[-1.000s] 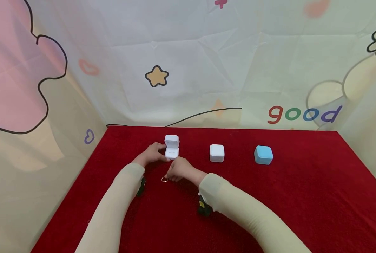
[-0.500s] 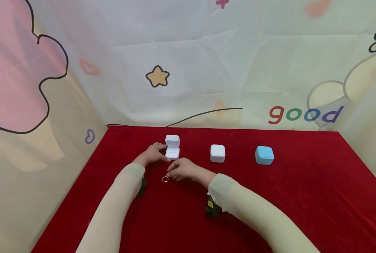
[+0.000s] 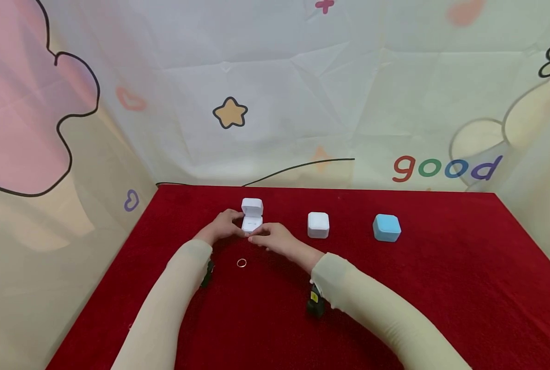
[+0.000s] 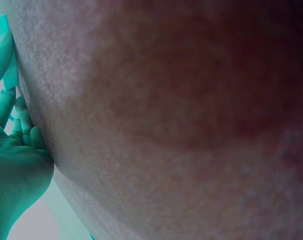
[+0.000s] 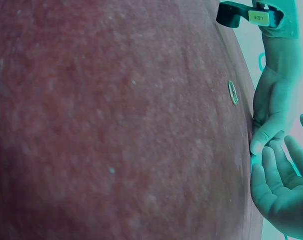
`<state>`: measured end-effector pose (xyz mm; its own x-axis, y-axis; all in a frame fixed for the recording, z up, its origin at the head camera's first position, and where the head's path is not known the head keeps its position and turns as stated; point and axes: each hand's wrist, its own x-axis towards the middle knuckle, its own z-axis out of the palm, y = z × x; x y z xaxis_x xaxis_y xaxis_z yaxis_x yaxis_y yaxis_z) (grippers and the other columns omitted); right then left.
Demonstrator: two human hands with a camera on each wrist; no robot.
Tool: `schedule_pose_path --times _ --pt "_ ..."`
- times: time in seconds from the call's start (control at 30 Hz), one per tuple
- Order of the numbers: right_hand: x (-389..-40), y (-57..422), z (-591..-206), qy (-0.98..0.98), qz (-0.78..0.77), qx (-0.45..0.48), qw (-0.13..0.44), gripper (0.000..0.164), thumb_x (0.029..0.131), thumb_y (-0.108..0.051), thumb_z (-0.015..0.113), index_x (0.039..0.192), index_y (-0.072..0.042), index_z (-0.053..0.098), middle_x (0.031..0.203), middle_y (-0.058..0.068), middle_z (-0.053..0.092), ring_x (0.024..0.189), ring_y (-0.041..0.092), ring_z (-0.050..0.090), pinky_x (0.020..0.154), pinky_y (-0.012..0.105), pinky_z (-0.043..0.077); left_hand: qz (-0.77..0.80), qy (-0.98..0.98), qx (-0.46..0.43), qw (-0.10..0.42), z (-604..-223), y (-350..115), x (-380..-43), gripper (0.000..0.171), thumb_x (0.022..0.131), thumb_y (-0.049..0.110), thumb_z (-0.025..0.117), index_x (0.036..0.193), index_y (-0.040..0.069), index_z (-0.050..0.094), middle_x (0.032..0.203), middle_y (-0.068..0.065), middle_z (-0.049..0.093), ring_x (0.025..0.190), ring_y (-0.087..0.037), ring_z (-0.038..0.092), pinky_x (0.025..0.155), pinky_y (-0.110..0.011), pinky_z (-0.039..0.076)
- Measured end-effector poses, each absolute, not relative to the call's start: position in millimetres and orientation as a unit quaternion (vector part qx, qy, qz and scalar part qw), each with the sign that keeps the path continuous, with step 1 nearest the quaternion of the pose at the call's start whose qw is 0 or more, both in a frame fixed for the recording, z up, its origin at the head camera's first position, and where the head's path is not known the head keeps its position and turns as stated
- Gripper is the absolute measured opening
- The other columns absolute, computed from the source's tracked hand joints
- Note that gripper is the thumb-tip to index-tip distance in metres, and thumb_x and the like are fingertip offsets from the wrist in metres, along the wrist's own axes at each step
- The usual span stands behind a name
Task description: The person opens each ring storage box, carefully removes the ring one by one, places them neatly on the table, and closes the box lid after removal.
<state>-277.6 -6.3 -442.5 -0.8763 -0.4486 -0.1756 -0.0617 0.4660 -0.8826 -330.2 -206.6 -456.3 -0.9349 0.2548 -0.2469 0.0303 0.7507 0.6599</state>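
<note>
A white ring box (image 3: 252,207) stands with its lid raised near the back left of the red cloth. My left hand (image 3: 224,225) grips its left side, thumb low at the front corner and a finger near the hinge. In the left wrist view the fingers of this hand (image 4: 19,165) lie along the box (image 4: 10,72). My right hand (image 3: 277,239) is by the box's front right corner, fingers loosely bent and holding nothing visible; whether it touches the box I cannot tell. A thin gold-coloured ring (image 3: 238,263) lies on the cloth in front.
A closed white box (image 3: 318,225) stands right of the ring box, and a closed light-blue box (image 3: 386,227) farther right. The red cloth (image 3: 418,288) spreads to a printed backdrop (image 3: 284,103). A tiny pale thing (image 3: 130,326) lies at the cloth's left edge.
My right hand has let go of the ring, which stays on the cloth. It has moved away from the ring, up to the front of the ring box. The left hand keeps still.
</note>
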Motion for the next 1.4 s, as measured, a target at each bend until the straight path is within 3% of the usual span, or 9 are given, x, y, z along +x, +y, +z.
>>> schedule_pose_path --times 0.17,0.27,0.5,0.73,0.97,1.4 --pt "-282 -3 -441 0.841 -0.495 -0.14 0.168 0.028 0.098 -0.024 0.067 0.116 -0.004 0.072 0.094 0.006 0.069 0.082 0.012 0.059 0.068 0.019 0.049 0.353 0.918 0.083 0.159 -455 -206 -328 0.068 0.09 0.011 0.075 0.15 -0.003 0.047 0.151 -0.026 0.051 0.138 -0.038 0.045 0.122 -0.054 0.036" --pt "-283 -1 -440 0.844 -0.498 -0.131 0.148 0.028 0.098 -0.023 0.065 0.117 -0.003 0.072 0.097 0.012 0.071 0.082 0.013 0.059 0.07 0.019 0.049 0.354 0.917 0.093 0.158 -455 -206 -328 0.066 0.09 0.01 0.075 0.148 -0.004 0.048 0.15 -0.026 0.053 0.136 -0.038 0.047 0.121 -0.053 0.037" --pt "-285 3 -436 0.858 -0.487 -0.118 0.111 0.031 0.1 -0.026 0.063 0.122 -0.005 0.071 0.123 0.013 0.071 0.108 0.023 0.062 0.094 0.035 0.052 0.346 0.92 0.091 0.16 -457 -207 -328 0.068 0.09 0.011 0.075 0.149 -0.004 0.047 0.151 -0.027 0.052 0.138 -0.039 0.045 0.121 -0.054 0.036" --pt "-290 5 -435 0.851 -0.503 -0.1 0.113 0.034 0.103 -0.029 0.059 0.127 -0.006 0.067 0.124 0.014 0.07 0.11 0.027 0.064 0.097 0.039 0.053 0.346 0.92 0.073 0.168 -456 -206 -328 0.069 0.092 0.014 0.074 0.152 -0.002 0.044 0.155 -0.026 0.046 0.143 -0.039 0.04 0.123 -0.054 0.034" --pt "-296 6 -436 0.854 -0.499 -0.093 0.111 0.038 0.102 -0.03 0.059 0.132 -0.007 0.063 0.141 0.015 0.062 0.13 0.031 0.056 0.111 0.048 0.048 0.349 0.919 0.069 0.17 -455 -207 -328 0.071 0.091 0.014 0.074 0.153 -0.003 0.042 0.155 -0.027 0.045 0.142 -0.039 0.041 0.123 -0.055 0.035" --pt "-305 3 -428 0.841 -0.524 -0.068 0.113 0.048 0.103 -0.033 0.058 0.142 -0.005 0.055 0.148 0.016 0.057 0.137 0.033 0.053 0.117 0.048 0.044 0.349 0.918 0.066 0.177 -456 -208 -328 0.072 0.091 0.015 0.074 0.153 -0.002 0.041 0.155 -0.027 0.043 0.144 -0.04 0.039 0.123 -0.054 0.035"
